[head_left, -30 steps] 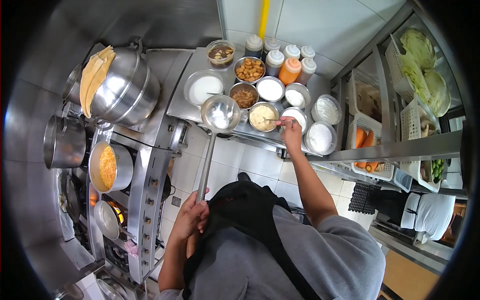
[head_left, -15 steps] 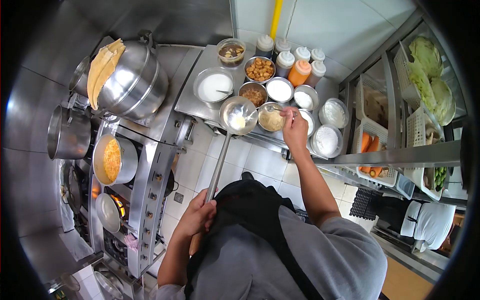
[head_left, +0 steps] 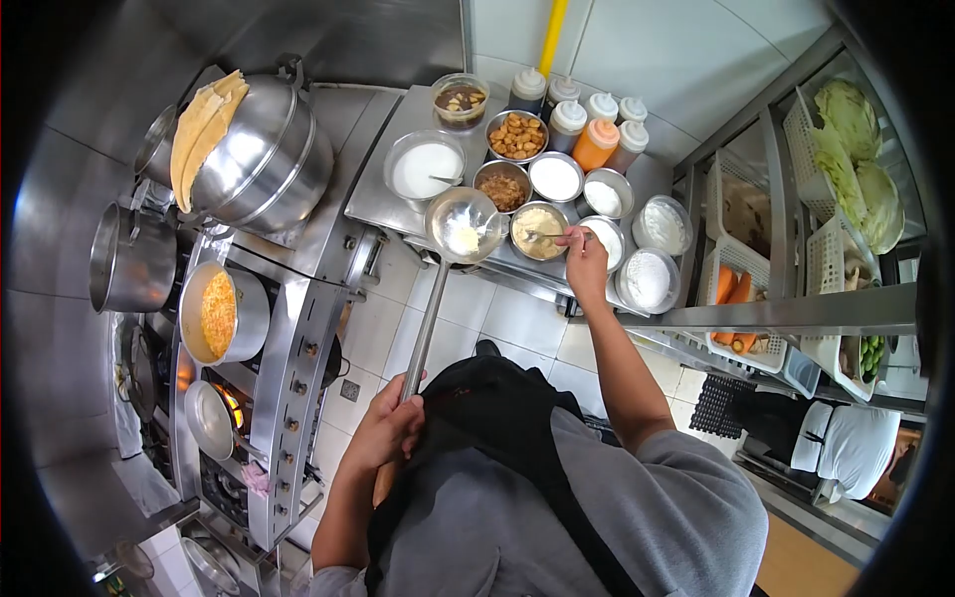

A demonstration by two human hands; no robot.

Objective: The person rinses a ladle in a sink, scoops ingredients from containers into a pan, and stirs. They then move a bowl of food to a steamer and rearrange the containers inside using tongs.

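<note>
Lower than half a second ago, the spoon (head_left: pixel 559 236) lies crosswise in the yellowish powder bowl (head_left: pixel 543 259), pinched by the nearer right hand (head_left: pixel 587 256); left hand (head_left: pixel 390 423) grips the ladle (head_left: pixel 460 221), scoop just left.

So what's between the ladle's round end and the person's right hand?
A bowl of pale yellow powder, as the head view shows; the spoon in the right hand reaches into it.

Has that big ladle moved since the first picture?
Yes, slightly: the ladle went rightward in view, narrowing the gap to the unmoved pot of pale yellow powder.
</note>
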